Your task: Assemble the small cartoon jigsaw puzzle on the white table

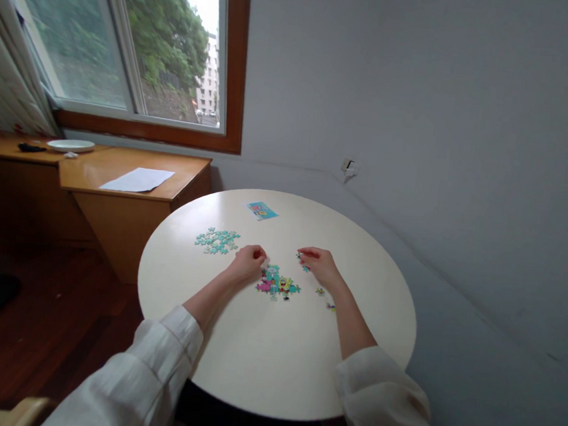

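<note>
A partly joined colourful jigsaw cluster [278,283] lies at the middle of the round white table [260,358]. My left hand [248,262] rests curled on the table at the cluster's upper left edge; what it holds is hidden. My right hand [320,263] is to the cluster's upper right, its fingers pinched on a small puzzle piece [303,264]. Two loose pieces [326,299] lie beside my right wrist. A pile of pale teal pieces [218,240] sits left of my left hand.
A small blue picture card [262,210] lies at the table's far edge. A wooden desk [116,187] with a sheet of paper [138,179] and a white plate [70,145] stands left under the window. Grey walls close in on the right.
</note>
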Tool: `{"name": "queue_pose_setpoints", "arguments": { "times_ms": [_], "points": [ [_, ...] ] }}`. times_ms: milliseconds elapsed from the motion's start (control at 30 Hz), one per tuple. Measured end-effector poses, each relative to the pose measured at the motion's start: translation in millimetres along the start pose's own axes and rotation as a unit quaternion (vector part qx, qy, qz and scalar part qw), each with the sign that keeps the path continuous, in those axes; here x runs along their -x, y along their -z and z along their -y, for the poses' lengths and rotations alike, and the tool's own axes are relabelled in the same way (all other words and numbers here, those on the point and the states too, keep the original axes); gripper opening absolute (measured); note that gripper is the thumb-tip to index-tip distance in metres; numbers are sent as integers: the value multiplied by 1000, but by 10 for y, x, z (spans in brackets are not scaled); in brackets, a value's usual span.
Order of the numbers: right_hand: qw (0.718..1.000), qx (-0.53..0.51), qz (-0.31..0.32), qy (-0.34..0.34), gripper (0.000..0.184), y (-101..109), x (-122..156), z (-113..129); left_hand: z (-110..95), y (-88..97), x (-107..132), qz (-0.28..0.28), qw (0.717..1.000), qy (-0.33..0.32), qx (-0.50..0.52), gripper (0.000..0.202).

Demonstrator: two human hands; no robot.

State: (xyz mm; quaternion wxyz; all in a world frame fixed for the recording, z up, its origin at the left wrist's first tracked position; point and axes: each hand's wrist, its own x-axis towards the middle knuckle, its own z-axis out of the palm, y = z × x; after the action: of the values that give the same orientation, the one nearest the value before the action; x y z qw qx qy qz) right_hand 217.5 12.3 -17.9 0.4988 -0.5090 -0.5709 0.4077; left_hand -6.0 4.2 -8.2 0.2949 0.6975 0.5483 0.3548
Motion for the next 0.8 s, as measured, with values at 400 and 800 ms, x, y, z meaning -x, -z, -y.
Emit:
{"name": "queue_pose_setpoints", "arguments": {
  "times_ms": [400, 800],
  "points": [
    [1000, -9, -1, -14, 29, -2, -5, 0, 43, -18, -23, -7, 1000, -7, -9, 14],
    [1000, 6, 11, -5, 27, -5, 44, 69, 11, 1, -9, 0, 1000, -6, -19, 16]
  ]
}}
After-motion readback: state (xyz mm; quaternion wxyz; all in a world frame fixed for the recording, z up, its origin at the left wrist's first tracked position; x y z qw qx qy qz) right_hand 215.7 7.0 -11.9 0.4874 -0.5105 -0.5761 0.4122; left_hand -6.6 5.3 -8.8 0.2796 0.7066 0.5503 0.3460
